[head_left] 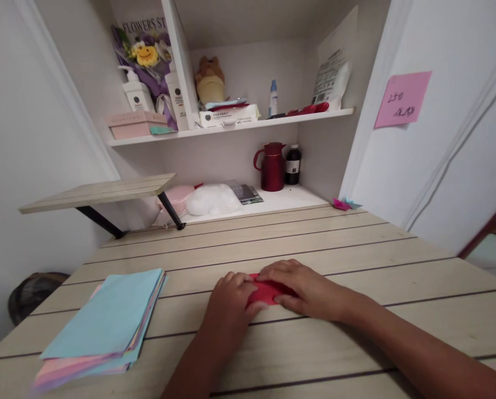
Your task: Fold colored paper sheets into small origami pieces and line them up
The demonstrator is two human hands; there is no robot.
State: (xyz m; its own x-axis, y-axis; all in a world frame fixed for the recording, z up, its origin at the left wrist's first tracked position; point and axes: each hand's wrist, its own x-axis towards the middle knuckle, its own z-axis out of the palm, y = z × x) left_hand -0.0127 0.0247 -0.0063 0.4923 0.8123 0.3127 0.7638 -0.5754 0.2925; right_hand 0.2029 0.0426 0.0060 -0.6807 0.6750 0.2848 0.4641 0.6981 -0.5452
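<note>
Pale wooden table (356,244) fills your view, a stack of coloured sheets (106,327) at its left. Your left hand (231,302) and right hand (303,288) lie flat, fingers loosely extended, pressing the red paper (268,292) down mid-table. Behind, a red jug (271,166) and dark bottle (293,164) stand on the white ledge (297,197).

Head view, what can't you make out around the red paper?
All in the head view:
- Red paper: mostly covered by left hand and right hand; shape and folds hidden.
- Paper stack: near corner blurred, lower sheets covered by the blue top sheet.
- Pink note: writing too small to read.
</note>
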